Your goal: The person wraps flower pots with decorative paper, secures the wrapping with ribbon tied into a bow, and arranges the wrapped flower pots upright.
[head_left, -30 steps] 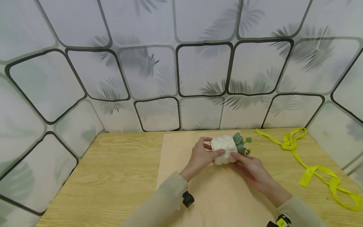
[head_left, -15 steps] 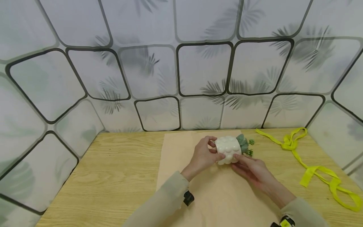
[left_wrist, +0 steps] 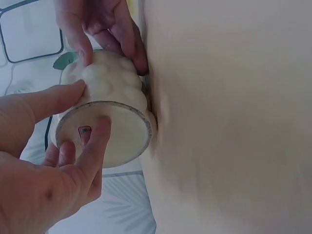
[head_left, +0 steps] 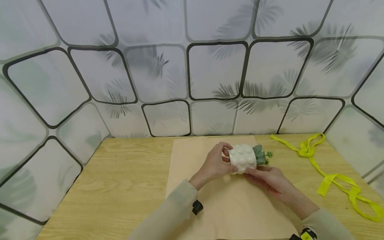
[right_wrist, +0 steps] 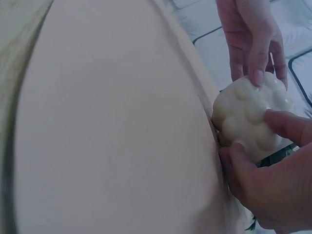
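A white, bumpy flowerpot (head_left: 242, 159) lies on its side over a sheet of tan paper (head_left: 187, 156). Green artificial leaves (head_left: 259, 154) stick out of its mouth toward the right. My left hand (head_left: 213, 164) grips the base end; in the left wrist view its thumb is on the bumpy side and a finger lies across the flat bottom (left_wrist: 127, 141). Near the mouth, my right hand (head_left: 271, 181) holds the pot's lower side, its thumb on the bumps. The right wrist view shows the pot (right_wrist: 248, 117) between both hands, low over the paper, with most of the leaves hidden.
A yellow ribbon (head_left: 306, 150), looped and loosely knotted, trails along the right side of the wooden table (head_left: 120, 186). Behind the table rises a pale patterned backdrop (head_left: 216, 73), which also encloses both sides.
The flowerpot has shifted a little to the right, and both hands have moved with it. Its leaves point slightly more level now. The ribbon and paper lie as before.
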Demonstrator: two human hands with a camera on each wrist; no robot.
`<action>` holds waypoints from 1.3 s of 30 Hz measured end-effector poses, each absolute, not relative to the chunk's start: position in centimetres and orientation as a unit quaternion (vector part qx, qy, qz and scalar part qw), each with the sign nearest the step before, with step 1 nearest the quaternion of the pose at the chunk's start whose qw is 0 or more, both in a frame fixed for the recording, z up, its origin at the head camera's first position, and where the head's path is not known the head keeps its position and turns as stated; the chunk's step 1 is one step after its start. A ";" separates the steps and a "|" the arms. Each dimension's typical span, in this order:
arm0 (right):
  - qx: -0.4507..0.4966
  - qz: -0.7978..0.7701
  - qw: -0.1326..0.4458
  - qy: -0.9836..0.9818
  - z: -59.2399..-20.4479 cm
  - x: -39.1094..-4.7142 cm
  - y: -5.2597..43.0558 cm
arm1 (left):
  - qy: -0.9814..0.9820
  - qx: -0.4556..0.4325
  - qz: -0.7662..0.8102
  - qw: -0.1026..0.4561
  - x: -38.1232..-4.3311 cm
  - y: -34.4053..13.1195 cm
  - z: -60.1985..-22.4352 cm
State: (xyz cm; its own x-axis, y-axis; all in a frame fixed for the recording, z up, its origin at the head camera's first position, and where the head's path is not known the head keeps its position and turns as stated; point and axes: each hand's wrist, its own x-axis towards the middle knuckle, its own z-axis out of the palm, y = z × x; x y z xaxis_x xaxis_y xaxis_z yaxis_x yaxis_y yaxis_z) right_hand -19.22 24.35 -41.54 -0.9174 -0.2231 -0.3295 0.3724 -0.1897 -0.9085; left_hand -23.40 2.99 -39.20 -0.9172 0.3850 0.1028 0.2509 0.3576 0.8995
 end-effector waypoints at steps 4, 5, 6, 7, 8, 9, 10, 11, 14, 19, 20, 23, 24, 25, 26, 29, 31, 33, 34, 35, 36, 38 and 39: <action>0.083 -0.747 0.184 0.633 -41.7 -19.5 24.1 | 0.823 0.210 0.526 0.047 -23.5 3.0 -39.3; 0.089 -0.742 0.181 0.640 -41.7 -19.6 24.0 | 0.823 0.213 0.526 0.042 -23.6 3.0 -39.3; 0.092 -0.741 0.180 0.641 -41.7 -19.7 23.9 | 0.822 0.215 0.525 0.037 -23.6 3.0 -39.3; 0.096 -0.739 0.179 0.642 -41.7 -19.7 23.8 | 0.821 0.217 0.526 0.034 -23.6 3.0 -39.3; 0.097 -0.739 0.178 0.643 -41.7 -19.8 23.8 | 0.820 0.217 0.528 0.033 -23.6 3.0 -39.3; 0.098 -0.738 0.178 0.643 -41.7 -19.9 23.8 | 0.819 0.217 0.530 0.032 -23.6 3.0 -39.3; 0.099 -0.739 0.177 0.642 -41.7 -19.9 23.8 | 0.818 0.217 0.531 0.033 -23.6 3.0 -39.3; 0.101 -0.740 0.177 0.642 -41.8 -19.9 23.8 | 0.817 0.216 0.534 0.035 -23.6 3.0 -39.3; 0.100 -0.740 0.176 0.641 -41.8 -19.9 23.9 | 0.814 0.212 0.540 0.042 -23.6 3.0 -39.4; 0.097 -0.679 0.173 0.706 -41.6 -19.6 24.0 | 0.819 0.210 0.531 0.046 -23.5 2.9 -39.6; 0.097 -0.657 0.174 0.727 -41.6 -19.5 24.1 | 0.822 0.213 0.526 0.047 -23.5 2.9 -39.7; 0.091 -0.597 0.184 0.775 -41.2 -18.8 24.6 | 0.826 0.226 0.514 0.050 -23.4 2.9 -39.9; 0.089 -0.589 0.190 0.780 -41.1 -18.6 24.9 | 0.826 0.231 0.511 0.050 -23.4 2.9 -40.0; 0.085 -0.585 0.195 0.783 -40.9 -18.4 25.1 | 0.827 0.235 0.509 0.050 -23.3 2.8 -40.1; 0.078 -0.585 0.201 0.782 -40.6 -18.2 25.4 | 0.828 0.239 0.505 0.047 -23.3 2.8 -40.1; 0.071 -0.582 0.203 0.785 -39.7 -17.7 26.4 | 0.831 0.247 0.497 0.043 -23.2 2.7 -40.2; 0.053 -0.537 0.179 0.822 -39.0 -17.4 27.1 | 0.832 0.250 0.493 0.044 -23.1 2.5 -40.2; 0.031 -0.459 0.129 0.878 -38.1 -17.4 27.9 | 0.830 0.253 0.495 0.053 -23.1 2.2 -40.3; 0.019 -0.419 0.101 0.902 -37.8 -17.4 28.2 | 0.828 0.255 0.496 0.060 -23.0 2.0 -40.3; 0.008 -0.375 0.069 0.924 -37.4 -17.4 28.5 | 0.827 0.256 0.496 0.069 -22.9 1.7 -40.3; 0.000 -0.339 0.035 0.940 -37.1 -17.5 28.6 | 0.826 0.258 0.495 0.077 -22.7 1.4 -40.2; -0.031 -0.316 -0.025 0.948 -36.7 -17.8 28.7 | 0.829 0.257 0.490 0.085 -22.2 0.5 -40.2; -0.056 -0.317 -0.055 0.945 -36.7 -18.0 28.5 | 0.836 0.252 0.480 0.082 -21.9 -0.1 -40.2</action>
State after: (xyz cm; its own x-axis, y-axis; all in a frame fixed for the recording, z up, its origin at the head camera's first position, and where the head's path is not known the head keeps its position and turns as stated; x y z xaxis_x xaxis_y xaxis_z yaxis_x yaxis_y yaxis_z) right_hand -18.03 28.52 -36.66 -0.9876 -0.0716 0.1396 -0.1413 0.7932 -0.5924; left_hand -21.92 -0.08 -40.17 -0.8596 0.5002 0.1042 0.3419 0.4115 0.8448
